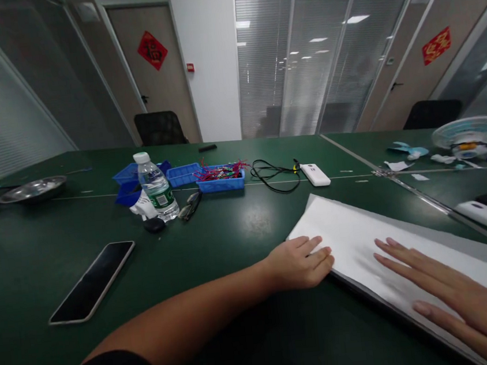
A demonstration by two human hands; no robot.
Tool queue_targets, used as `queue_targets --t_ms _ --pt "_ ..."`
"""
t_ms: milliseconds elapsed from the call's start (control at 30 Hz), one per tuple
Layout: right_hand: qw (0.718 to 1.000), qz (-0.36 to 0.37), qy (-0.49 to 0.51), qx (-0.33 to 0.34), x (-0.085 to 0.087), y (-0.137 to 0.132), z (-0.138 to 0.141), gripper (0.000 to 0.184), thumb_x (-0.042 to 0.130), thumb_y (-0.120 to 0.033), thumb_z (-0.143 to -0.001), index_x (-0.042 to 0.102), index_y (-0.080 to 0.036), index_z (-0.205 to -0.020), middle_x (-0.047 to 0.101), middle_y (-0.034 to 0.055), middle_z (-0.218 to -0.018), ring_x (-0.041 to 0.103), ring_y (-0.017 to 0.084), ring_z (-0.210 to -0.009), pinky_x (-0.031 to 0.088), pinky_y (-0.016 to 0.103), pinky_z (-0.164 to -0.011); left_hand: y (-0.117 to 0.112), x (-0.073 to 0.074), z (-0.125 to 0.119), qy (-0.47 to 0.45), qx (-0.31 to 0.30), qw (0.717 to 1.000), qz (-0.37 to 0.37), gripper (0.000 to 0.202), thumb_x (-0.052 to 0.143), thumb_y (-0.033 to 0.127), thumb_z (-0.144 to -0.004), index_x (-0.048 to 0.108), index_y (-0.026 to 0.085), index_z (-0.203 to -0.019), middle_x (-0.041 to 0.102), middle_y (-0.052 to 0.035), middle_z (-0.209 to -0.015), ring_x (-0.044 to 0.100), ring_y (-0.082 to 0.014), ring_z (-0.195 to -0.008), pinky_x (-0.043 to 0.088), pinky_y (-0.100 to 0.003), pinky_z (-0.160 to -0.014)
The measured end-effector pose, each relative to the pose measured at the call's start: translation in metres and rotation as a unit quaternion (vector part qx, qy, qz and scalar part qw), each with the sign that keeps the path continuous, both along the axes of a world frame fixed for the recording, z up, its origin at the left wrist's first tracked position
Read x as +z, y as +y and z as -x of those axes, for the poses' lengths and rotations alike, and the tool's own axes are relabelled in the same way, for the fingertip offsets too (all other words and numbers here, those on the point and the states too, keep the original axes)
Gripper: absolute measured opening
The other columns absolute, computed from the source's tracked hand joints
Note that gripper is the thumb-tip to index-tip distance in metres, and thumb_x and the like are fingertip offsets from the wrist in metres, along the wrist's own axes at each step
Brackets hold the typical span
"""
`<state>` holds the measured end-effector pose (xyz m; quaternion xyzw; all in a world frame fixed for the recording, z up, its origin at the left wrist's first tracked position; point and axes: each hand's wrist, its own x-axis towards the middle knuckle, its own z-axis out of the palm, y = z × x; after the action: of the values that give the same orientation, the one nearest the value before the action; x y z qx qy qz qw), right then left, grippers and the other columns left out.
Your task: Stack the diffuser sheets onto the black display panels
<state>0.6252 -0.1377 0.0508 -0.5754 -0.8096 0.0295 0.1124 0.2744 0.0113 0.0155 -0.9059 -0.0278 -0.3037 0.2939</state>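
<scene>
A white sheet of paper (347,224) lies at an angle on the right, over a dark-edged flat thing whose kind I cannot make out. My left hand (299,262) rests on the sheet's near left corner, its fingers slightly bent and apart; its thumb is hidden. Over the lower right of the paper, my right hand (464,293) is stretched out flat with the fingers extended and nothing in them. A shadow falls on the paper beside its fingertips; I cannot tell whether the palm touches the sheet. A greyish sheet edge shows along the far side.
On the green table (214,238) are a phone (93,282), a water bottle (157,186), a blue tray of red wires (221,179), glasses (190,205), a black cable (275,176), a white power bank (314,175), a metal dish (33,190) and a clear bowl (471,130).
</scene>
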Motion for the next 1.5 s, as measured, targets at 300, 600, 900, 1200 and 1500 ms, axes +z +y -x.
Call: queue_targets --t_ms 300,600,900,1200,1500 --pt "0.997 0.066 -0.033 0.012 -0.045 0.069 0.013 0.076 0.036 -0.070 -0.107 0.022 -0.044 -0.177 0.020 -0.0054 -0.180 0.017 0.034 -0.167 0.015 0.067 -0.134 0.039 -0.014 -0.056 0.066 0.038 0.997 0.005 0.037 0.053 0.021 -0.114 0.073 0.013 -0.143 0.066 -0.0199 -0.155 0.067 -0.0322 -0.141 0.056 -0.042 -0.108" --pt "0.995 0.060 -0.049 -0.055 -0.066 0.116 -0.020 0.074 0.021 -0.070 -0.109 0.024 -0.042 -0.178 0.017 -0.0049 -0.182 0.012 0.030 -0.169 0.014 0.065 -0.136 0.064 -0.012 -0.069 0.026 -0.021 0.999 -0.012 0.037 0.052 0.023 -0.115 0.071 0.025 -0.147 0.074 -0.0123 -0.146 0.076 -0.0267 -0.118 0.058 -0.037 -0.089" --pt "0.989 0.046 -0.079 -0.118 -0.062 0.156 -0.043 0.079 0.015 -0.074 -0.107 0.033 -0.039 -0.176 0.020 0.0016 -0.182 0.019 0.037 -0.168 0.023 0.074 -0.131 0.042 -0.025 -0.036 0.027 -0.037 0.999 0.005 0.031 0.057 0.026 -0.111 0.086 0.024 -0.103 0.079 -0.0107 -0.137 0.078 -0.0285 -0.106 0.058 -0.043 -0.087" --pt "0.993 0.062 -0.094 -0.032 -0.056 0.119 0.018 0.085 0.028 -0.079 -0.104 0.020 -0.040 -0.178 0.014 0.0011 -0.182 0.012 0.040 -0.168 0.017 0.079 -0.128 0.027 -0.008 -0.029 0.103 0.060 0.989 0.083 0.033 0.053 0.025 -0.114 0.075 0.022 -0.139 0.068 -0.0132 -0.154 0.072 -0.0225 -0.124 0.055 -0.034 -0.091" --pt "0.988 0.053 -0.108 -0.094 -0.061 0.151 0.000 0.084 0.020 -0.077 -0.105 0.026 -0.036 -0.178 0.016 0.0033 -0.183 0.015 0.040 -0.168 0.019 0.078 -0.129 0.017 -0.013 -0.037 0.108 0.133 0.977 0.125 0.046 0.049 0.025 -0.113 0.064 0.020 -0.156 0.055 -0.0202 -0.166 0.069 -0.0403 -0.133 0.057 -0.058 -0.103"
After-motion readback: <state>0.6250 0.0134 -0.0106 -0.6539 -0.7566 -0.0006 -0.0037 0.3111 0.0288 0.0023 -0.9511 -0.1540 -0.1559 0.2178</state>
